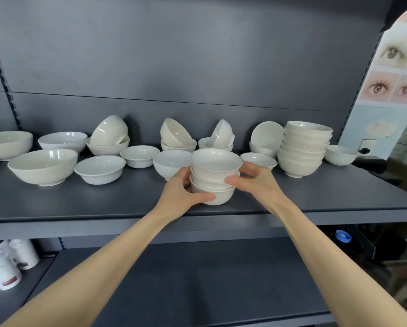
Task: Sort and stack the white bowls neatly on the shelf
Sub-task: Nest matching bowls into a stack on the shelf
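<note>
At frame centre, left hand (181, 193) and right hand (253, 181) grasp the stack (215, 175) from opposite sides, fingers curled round it, likely keeping it aligned and steady

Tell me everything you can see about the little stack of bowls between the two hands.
The stack of bowls is three small white bowls, glossy like glazed ceramic, nested upright, the top one empty. It is near the front of the grey shelf. The left hand grips its left side, thumb across the bottom bowl; the right hand grips its right side. Whether it rests on the shelf or is lifted is unclear.
</note>
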`<state>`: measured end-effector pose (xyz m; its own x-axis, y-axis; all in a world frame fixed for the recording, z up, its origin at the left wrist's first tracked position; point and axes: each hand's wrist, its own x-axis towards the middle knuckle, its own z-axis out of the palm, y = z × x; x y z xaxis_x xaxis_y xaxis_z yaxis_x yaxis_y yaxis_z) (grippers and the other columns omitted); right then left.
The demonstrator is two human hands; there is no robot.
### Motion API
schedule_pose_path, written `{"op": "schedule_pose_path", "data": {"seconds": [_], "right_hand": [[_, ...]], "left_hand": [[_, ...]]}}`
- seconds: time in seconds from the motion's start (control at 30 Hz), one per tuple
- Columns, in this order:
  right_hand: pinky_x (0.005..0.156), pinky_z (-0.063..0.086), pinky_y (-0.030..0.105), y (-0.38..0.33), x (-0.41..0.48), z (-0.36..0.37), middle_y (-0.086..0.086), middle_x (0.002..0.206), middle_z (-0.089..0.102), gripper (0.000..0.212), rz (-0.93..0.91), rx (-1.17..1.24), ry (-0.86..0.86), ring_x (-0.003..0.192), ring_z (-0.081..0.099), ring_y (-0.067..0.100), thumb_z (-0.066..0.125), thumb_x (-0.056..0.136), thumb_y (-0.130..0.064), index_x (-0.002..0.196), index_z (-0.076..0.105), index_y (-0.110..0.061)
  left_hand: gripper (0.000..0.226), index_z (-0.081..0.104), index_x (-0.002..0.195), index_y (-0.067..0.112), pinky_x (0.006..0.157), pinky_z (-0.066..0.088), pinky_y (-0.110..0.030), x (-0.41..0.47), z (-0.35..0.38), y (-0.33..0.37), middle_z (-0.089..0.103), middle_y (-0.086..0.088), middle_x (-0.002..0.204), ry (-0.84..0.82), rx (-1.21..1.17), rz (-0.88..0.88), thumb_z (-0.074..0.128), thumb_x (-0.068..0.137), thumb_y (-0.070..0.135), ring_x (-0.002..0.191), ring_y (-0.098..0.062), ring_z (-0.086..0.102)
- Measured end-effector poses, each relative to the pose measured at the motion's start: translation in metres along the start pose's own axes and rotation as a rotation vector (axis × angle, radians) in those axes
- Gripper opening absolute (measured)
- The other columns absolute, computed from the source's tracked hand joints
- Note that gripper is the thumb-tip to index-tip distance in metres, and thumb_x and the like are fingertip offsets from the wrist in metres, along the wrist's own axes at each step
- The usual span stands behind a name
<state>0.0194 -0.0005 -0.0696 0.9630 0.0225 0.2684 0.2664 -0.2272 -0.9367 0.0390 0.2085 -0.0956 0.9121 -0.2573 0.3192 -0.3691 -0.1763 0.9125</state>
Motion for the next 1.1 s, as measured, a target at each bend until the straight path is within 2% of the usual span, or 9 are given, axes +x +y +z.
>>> {"op": "schedule_pose_path", "data": {"seconds": [0.1,0.23,0.47,0.53,0.63,0.73,0.87,0.97,1.1], "right_hand": [[0.096,0.051,0.032,0.005,0.001,-0.012,-0.004,0.113,0.071,0.035,0.013,0.002,0.074,0.107,0.066,0.012,0.078,0.078,-0.016,0.112,0.069,-0.016],[0.090,0.056,0.034,0.010,0.007,-0.024,0.003,0.108,0.072,0.025,0.038,0.036,0.145,0.101,0.068,0.016,0.076,0.080,-0.014,0.104,0.070,-0.017],[0.085,0.058,0.032,0.027,0.026,-0.035,0.012,0.114,0.068,0.037,0.089,0.056,0.222,0.104,0.067,0.022,0.075,0.082,-0.018,0.115,0.066,-0.004],[0.085,0.058,0.035,0.032,0.032,-0.037,0.011,0.113,0.068,0.035,0.090,0.066,0.210,0.106,0.066,0.022,0.074,0.083,-0.020,0.113,0.067,-0.004],[0.085,0.058,0.037,0.037,0.043,-0.042,0.008,0.113,0.069,0.033,0.088,0.071,0.155,0.107,0.065,0.019,0.073,0.084,-0.022,0.112,0.067,-0.006],[0.086,0.058,0.035,0.040,0.053,-0.048,0.004,0.114,0.069,0.031,0.093,0.080,0.081,0.107,0.066,0.016,0.071,0.086,-0.022,0.113,0.067,-0.009],[0.088,0.057,0.036,0.043,0.064,-0.052,0.003,0.115,0.069,0.030,0.099,0.100,0.018,0.107,0.066,0.015,0.070,0.087,-0.022,0.115,0.066,-0.011],[0.089,0.057,0.037,0.046,0.071,-0.053,0.005,0.113,0.070,0.026,0.104,0.130,-0.014,0.105,0.067,0.017,0.072,0.085,-0.020,0.110,0.067,-0.013],[0.089,0.057,0.036,0.049,0.074,-0.054,0.005,0.111,0.069,0.020,0.092,0.151,-0.020,0.104,0.067,0.017,0.073,0.084,-0.018,0.103,0.067,-0.018]], "left_hand": [[0.062,0.053,0.126,0.021,0.093,0.048,-0.021,0.012,0.008,-0.002,0.060,0.012,0.120,-0.068,-0.014,0.006,0.082,0.071,0.013,0.110,-0.004,0.056],[0.058,0.053,0.126,0.017,0.084,0.049,-0.010,0.030,0.023,-0.005,0.061,0.010,0.117,-0.086,-0.023,0.038,0.078,0.075,0.005,0.107,-0.003,0.056],[0.063,0.050,0.129,0.010,0.075,0.047,-0.002,0.048,0.043,-0.010,0.057,0.015,0.105,0.003,-0.048,0.051,0.078,0.073,0.001,0.096,-0.001,0.056],[0.063,0.049,0.129,0.011,0.071,0.044,0.000,0.052,0.046,-0.010,0.055,0.018,0.101,0.027,-0.033,0.043,0.078,0.074,0.002,0.091,0.003,0.055],[0.065,0.048,0.131,0.010,0.067,0.041,0.003,0.058,0.048,-0.011,0.054,0.013,0.105,0.065,0.014,0.026,0.079,0.074,0.007,0.095,-0.005,0.055],[0.066,0.046,0.132,0.011,0.064,0.041,0.003,0.062,0.051,-0.010,0.053,0.011,0.105,0.097,0.057,0.004,0.080,0.075,0.011,0.092,-0.006,0.054],[0.066,0.044,0.133,0.013,0.066,0.045,-0.002,0.066,0.056,-0.012,0.053,0.011,0.106,0.119,0.077,-0.011,0.078,0.077,0.013,0.098,-0.009,0.054],[0.066,0.045,0.133,0.014,0.077,0.046,-0.009,0.069,0.059,-0.015,0.058,0.007,0.110,0.144,0.083,-0.023,0.078,0.077,0.012,0.107,-0.015,0.059],[0.064,0.047,0.131,0.012,0.071,0.047,-0.007,0.068,0.061,-0.014,0.058,0.010,0.103,0.189,0.092,-0.037,0.080,0.075,0.011,0.099,-0.014,0.060]]}}
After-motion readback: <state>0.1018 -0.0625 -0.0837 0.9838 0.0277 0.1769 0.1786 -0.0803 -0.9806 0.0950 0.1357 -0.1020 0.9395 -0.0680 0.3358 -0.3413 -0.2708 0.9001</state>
